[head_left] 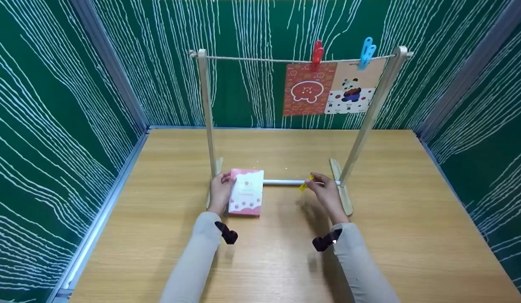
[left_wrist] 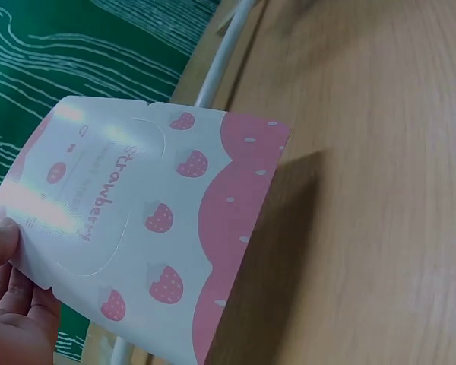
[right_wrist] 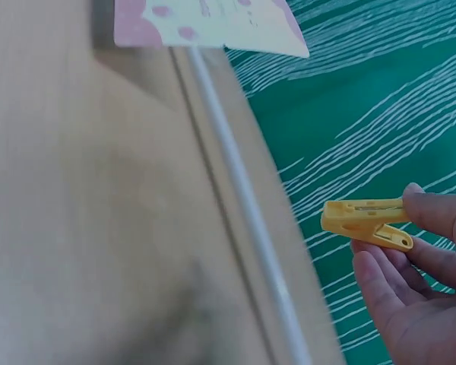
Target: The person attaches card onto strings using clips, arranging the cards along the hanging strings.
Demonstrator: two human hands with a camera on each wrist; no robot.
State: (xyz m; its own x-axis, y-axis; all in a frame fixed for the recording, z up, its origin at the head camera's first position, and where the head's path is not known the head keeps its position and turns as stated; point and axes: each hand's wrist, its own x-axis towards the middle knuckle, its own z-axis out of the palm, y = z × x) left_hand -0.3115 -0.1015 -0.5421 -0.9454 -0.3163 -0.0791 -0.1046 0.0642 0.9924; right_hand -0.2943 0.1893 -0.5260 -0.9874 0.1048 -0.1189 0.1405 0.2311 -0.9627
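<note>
My left hand (head_left: 220, 191) pinches the left edge of a pink and white strawberry card (head_left: 246, 191), thumb on its printed face. In the left wrist view the card (left_wrist: 137, 205) is tilted above the table, casting a shadow, and reads "Strawberry". Between the thumb and fingers of my right hand (head_left: 326, 195) is a yellow clothespin (right_wrist: 368, 219), its jaws pointing left toward the card. Both hands are at the low white crossbar (head_left: 283, 182) of a wooden drying rack.
A string (head_left: 243, 59) runs between the rack's left post (head_left: 206, 105) and right post (head_left: 371, 113). A red clothespin (head_left: 317, 52) holds a red card (head_left: 306, 94); a blue clothespin (head_left: 366, 53) holds a panda card (head_left: 353, 94). Green patterned walls (head_left: 46, 126) enclose the wooden table (head_left: 151, 235).
</note>
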